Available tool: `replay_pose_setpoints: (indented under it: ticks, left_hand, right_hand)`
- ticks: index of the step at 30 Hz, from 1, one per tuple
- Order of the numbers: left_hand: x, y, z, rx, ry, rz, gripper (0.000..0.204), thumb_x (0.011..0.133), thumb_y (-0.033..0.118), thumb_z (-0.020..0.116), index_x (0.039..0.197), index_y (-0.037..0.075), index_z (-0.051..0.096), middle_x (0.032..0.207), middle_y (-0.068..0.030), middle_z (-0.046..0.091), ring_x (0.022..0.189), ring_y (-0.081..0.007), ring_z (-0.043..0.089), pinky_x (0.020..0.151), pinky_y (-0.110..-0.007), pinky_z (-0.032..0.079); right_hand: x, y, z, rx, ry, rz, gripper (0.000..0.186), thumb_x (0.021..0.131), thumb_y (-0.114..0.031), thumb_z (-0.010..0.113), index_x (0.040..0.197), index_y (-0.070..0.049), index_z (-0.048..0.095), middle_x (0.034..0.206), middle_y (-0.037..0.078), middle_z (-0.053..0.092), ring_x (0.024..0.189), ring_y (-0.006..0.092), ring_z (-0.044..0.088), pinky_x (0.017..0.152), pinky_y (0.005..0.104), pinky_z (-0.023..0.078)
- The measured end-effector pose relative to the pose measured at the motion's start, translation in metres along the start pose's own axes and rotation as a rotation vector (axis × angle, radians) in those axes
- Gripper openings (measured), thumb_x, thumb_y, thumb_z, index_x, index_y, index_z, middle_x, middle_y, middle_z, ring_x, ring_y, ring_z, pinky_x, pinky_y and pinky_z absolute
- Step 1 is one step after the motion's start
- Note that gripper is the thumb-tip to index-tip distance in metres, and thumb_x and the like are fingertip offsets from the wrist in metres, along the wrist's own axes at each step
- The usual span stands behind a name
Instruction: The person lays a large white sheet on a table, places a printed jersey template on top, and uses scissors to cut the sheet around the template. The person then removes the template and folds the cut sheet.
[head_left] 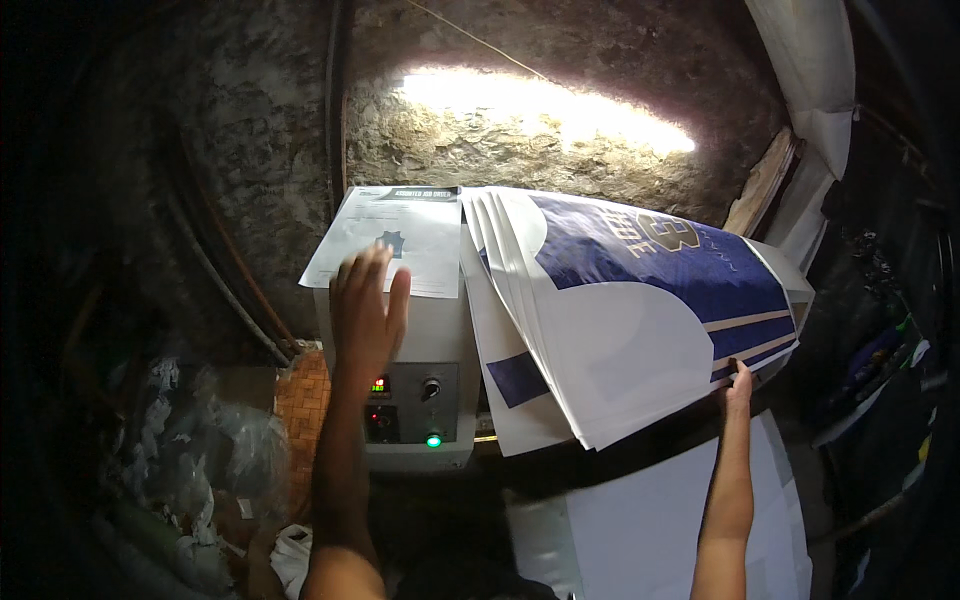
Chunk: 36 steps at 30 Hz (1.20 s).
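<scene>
Lying under the open, empty left hand is a form; the right hand pinches printed sheets by one edge.

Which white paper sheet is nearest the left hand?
The small white sheet with one little blue shape, partly behind the left hand. The large white layered sheets, pinched by the right hand, bear dark-blue printing; the lower white sheet looks plain.

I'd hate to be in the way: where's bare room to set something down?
The pale lower sheet looks bare, left of the right forearm, below the printed sheets. Their top one's white patch, beside its blue area, is bare too. Crowded: the grey machine, with a paper on top and the left hand over that.
</scene>
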<state>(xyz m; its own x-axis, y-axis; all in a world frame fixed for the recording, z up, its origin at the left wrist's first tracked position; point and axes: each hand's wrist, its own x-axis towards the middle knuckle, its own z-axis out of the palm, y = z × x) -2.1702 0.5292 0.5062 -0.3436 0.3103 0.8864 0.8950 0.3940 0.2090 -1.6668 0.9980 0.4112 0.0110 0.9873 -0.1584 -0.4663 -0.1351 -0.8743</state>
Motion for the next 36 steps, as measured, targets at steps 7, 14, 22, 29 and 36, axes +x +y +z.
replay_pose_setpoints:
  ticks: [7,14,22,29,36]
  left_hand:
    - [-0.122,0.095,0.0,-0.941,-0.148,-0.794,0.051,0.088,0.022,0.059,0.13,-0.001,0.039,0.118,-0.0165,0.048,0.111,-0.0268,0.048,0.095,-0.038,0.039]
    - [-0.114,0.117,0.064,-2.003,-0.478,-1.323,0.056,0.087,0.024,0.064,0.135,0.006,0.041,0.128,-0.0084,0.05,0.119,-0.0211,0.047,0.102,-0.039,0.037]
    - [-0.096,0.125,0.056,-1.998,-0.49,-1.218,0.036,0.087,0.025,0.058,0.112,-0.001,0.057,0.104,-0.0135,0.063,0.095,-0.0266,0.062,0.088,-0.042,0.047]
    - [-0.097,0.126,0.048,-1.978,-0.649,-1.216,0.035,0.089,0.023,0.055,0.116,0.001,0.054,0.11,-0.0117,0.063,0.101,-0.0261,0.06,0.091,-0.042,0.046]
    - [-0.119,0.126,0.047,-1.863,-0.822,-1.336,0.04,0.089,0.024,0.057,0.122,0.002,0.051,0.115,-0.0139,0.06,0.104,-0.0307,0.059,0.093,-0.047,0.045]
  right_hand:
    - [0.009,-0.005,0.005,0.015,0.035,-0.095,0.026,0.084,-0.011,0.056,0.107,0.002,0.059,0.109,0.01,0.062,0.099,0.025,0.059,0.091,0.037,0.047]
    - [-0.012,-0.016,0.026,0.04,0.078,-0.246,0.038,0.079,-0.003,0.059,0.117,0.0,0.055,0.118,0.011,0.058,0.109,0.0277,0.055,0.097,0.0399,0.043]
    - [-0.045,0.029,0.026,0.071,-0.312,0.038,0.038,0.087,-0.026,0.053,0.118,-0.005,0.053,0.117,0.01,0.059,0.107,0.0263,0.056,0.097,0.0407,0.043]
    - [-0.102,0.058,0.051,0.336,-0.161,0.12,0.048,0.086,-0.024,0.058,0.127,-0.003,0.043,0.124,0.013,0.053,0.114,0.0308,0.051,0.104,0.0438,0.036]
    - [-0.118,0.049,0.063,0.313,-0.253,-0.007,0.045,0.088,-0.017,0.058,0.127,-0.001,0.043,0.124,0.017,0.049,0.113,0.032,0.05,0.101,0.0449,0.04]
